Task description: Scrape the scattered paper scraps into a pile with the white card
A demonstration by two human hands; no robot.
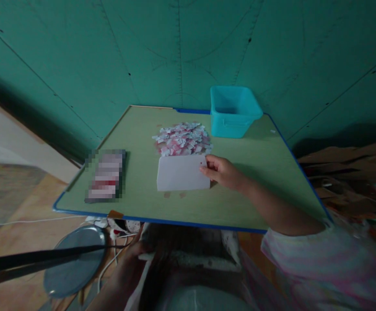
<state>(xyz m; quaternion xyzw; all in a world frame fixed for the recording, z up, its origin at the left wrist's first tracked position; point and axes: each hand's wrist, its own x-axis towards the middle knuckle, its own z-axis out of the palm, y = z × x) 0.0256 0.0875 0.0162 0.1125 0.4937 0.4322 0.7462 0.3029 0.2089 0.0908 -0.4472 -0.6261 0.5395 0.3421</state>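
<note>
My right hand pinches the right end of a flat white scraper, thumb over its front near a small reddish hole or dot. The scraper's far edge is right at the near side of a heaped pile of small white and pink paper-like pieces on the pale green table. Below the table's front edge, my left hand is low by my lap, beside the white rim of something open. Its fingers are dark and mostly hidden, so their grip does not show.
A turquoise plastic tub stands at the back right of the table. On the left lies a phone-shaped object, its screen pixelated. A round grey stool top, cables and a dark strap are lower left. Cardboard is piled at right.
</note>
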